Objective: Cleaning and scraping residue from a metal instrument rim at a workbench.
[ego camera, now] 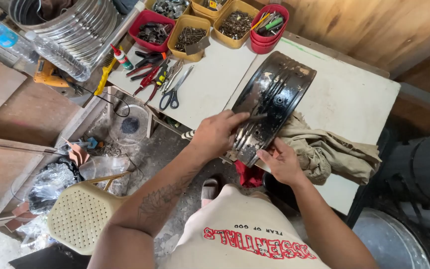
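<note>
We see the left hand (pixel 215 134), fingers pinching a thin metal tool, pressed on the black wheel rim (pixel 273 107) standing at the white table's (pixel 354 94) near edge. Right of it, the right hand (pixel 283 162) grips the rim's lower edge, fingers curled, beside a khaki cloth (pixel 329 152); bare tabletop lies beyond the rim.

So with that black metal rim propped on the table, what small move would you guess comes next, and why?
Probably a short push of the thin tool along the rim's channel. The left hand presses it against the black rim, while the right hand steadies the lower edge and the rim leans on a rag.
</note>
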